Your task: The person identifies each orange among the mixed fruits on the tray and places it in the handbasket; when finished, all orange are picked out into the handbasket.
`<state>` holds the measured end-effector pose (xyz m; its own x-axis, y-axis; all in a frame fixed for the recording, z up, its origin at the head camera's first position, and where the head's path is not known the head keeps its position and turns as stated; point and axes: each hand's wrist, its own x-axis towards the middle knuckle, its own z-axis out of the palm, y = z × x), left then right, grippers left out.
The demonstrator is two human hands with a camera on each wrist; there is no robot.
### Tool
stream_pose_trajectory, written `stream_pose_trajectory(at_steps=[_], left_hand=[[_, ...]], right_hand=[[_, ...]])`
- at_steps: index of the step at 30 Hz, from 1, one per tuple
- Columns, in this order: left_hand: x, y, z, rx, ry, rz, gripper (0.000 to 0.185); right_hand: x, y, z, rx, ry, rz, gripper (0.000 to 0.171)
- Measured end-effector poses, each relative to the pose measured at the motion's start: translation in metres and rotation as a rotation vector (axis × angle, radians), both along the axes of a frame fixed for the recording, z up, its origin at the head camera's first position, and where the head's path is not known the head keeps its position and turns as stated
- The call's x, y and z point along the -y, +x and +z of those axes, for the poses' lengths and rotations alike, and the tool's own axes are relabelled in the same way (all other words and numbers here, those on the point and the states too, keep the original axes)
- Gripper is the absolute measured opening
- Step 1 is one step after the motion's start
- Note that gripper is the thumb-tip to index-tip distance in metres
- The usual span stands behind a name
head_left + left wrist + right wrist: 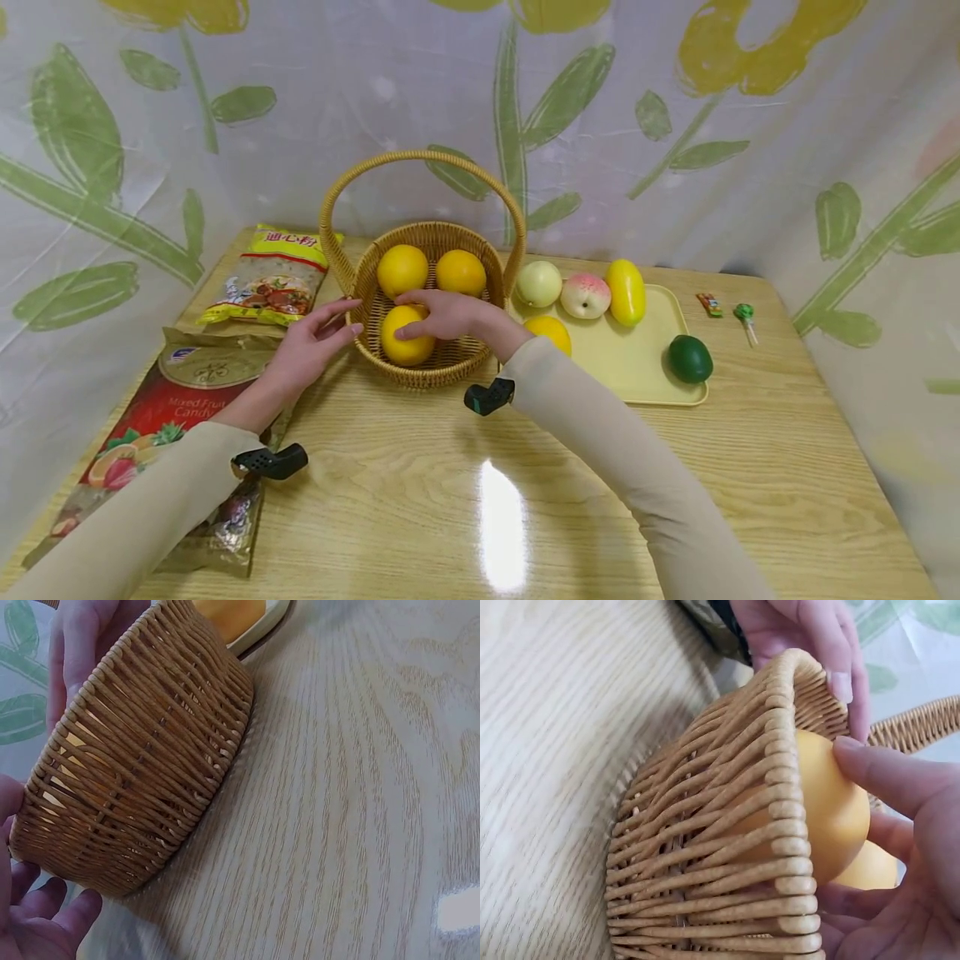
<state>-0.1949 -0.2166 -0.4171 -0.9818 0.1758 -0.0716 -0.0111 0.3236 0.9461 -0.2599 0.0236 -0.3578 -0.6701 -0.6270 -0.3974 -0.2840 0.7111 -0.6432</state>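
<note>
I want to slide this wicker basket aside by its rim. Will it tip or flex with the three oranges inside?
The wicker basket looks stiffly woven, so it probably won't flex much. Its base sits flat on the smooth table, so it should slide. The round oranges may roll inside; the left hand at the rim should steady it.

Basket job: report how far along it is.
Done: two oranges lie at the back of the basket. In hand: the right hand holds a third orange inside it; the left hand touches the rim. Left: one orange on the tray.
</note>
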Motion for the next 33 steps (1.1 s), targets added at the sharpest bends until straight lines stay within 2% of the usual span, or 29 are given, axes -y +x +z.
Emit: stream_pose_trajectory(at_steps=[4,11,16,19,26,31,33], left_hand=[[-0.001,0.0,0.0,0.004,0.003,0.003,0.063],[-0.001,0.001,0.0,0.007,0.0,0.001,0.063],[-0.001,0.0,0.0,0.0,0.001,0.005,0.063],[-0.001,0.001,0.001,0.0,0.002,0.005,0.063],[-0.001,0.0,-0.001,-0.012,-0.002,0.003,0.062],[-0.001,0.0,-0.001,-0.012,-0.001,0.008,0.062],[-0.001,0.0,-0.001,-0.007,0.003,0.011,0.062]], right_hand=[[0.001,0.001,0.0,-0.022,-0.012,0.005,0.064],[0.007,0.001,-0.002,0.131,-0.203,-0.12,0.053],[0.007,0.003,-0.002,0.119,-0.193,-0.137,0.054],[0.005,0.004,-0.002,0.086,-0.186,-0.116,0.055],[-0.009,0.014,0.009,-0.113,-0.121,-0.017,0.055],[-0.032,0.032,0.024,-0.164,-0.187,0.004,0.053],[-0.044,0.041,0.03,-0.15,-0.235,-0.012,0.052]])
